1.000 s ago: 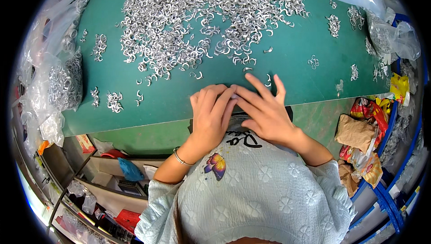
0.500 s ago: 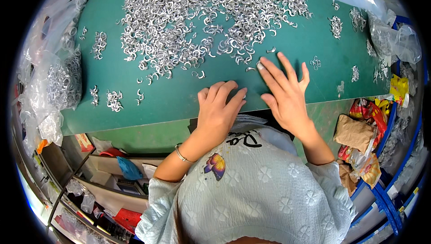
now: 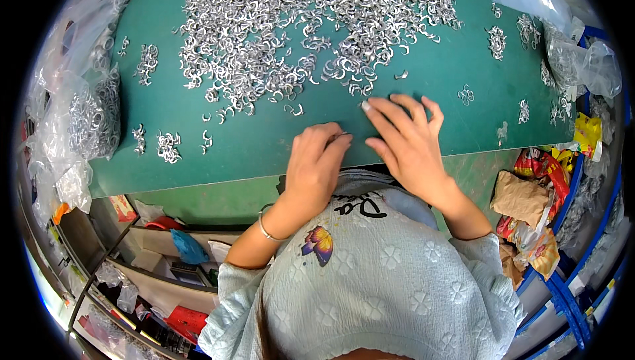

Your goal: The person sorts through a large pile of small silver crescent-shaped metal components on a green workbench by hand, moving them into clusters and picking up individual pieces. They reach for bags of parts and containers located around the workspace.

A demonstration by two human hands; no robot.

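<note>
A big pile of small silvery C-shaped metal pieces (image 3: 264, 36) covers the far middle of the green table (image 3: 264, 151). At the near edge, my left hand (image 3: 315, 161) is closed, thumb and forefinger pinched together; a sliver of a small metal piece shows at their tips, the rest hidden. My right hand (image 3: 410, 145) lies just to its right, palm down with fingers spread. Its forefinger tip touches the table below the pile, and anything under it is out of sight. One loose curved piece (image 3: 401, 75) lies beyond those fingers.
Small groups of pieces lie at the left (image 3: 169, 147) and right (image 3: 496, 42). Clear plastic bags of metal parts stand along the left edge (image 3: 99, 115) and far right (image 3: 562, 55). Below the right edge are crumpled packages (image 3: 522, 198); shelving (image 3: 165, 261) stands lower left.
My right hand has drawn nearer and to the left, its fingers curling a little. The loose piece by its forefinger no longer shows. My left fingers have pulled back and closed tighter.
</note>
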